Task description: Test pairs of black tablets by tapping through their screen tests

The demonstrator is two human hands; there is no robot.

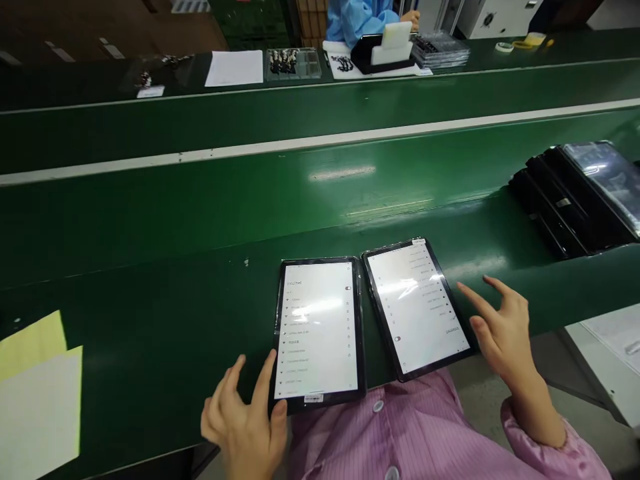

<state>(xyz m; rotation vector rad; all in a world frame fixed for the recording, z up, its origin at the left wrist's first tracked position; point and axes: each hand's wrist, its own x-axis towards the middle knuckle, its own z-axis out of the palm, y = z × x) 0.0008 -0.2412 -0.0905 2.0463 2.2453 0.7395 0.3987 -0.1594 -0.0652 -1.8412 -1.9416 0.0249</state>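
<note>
Two tablets lie side by side on the green bench, both lit with a white "Internet" settings list. The left tablet (320,330) reads upright toward me, with a barcode label on its lower bezel. Its neighbour, the right tablet (417,307), is turned upside down and slanted, its label at the far edge. My left hand (247,413) is at the lower left corner of the left tablet, fingers spread, with fingertips at its edge. Beside the right tablet's right edge hovers my right hand (505,330), fingers apart and holding nothing.
Stacked dark tablets (575,200) lie at the right. Yellow and white paper sheets (40,400) are at the left edge. Across a raised divider (320,141), a person in blue sleeves (360,20) works near a parts tray (294,65) and a white sheet (234,69).
</note>
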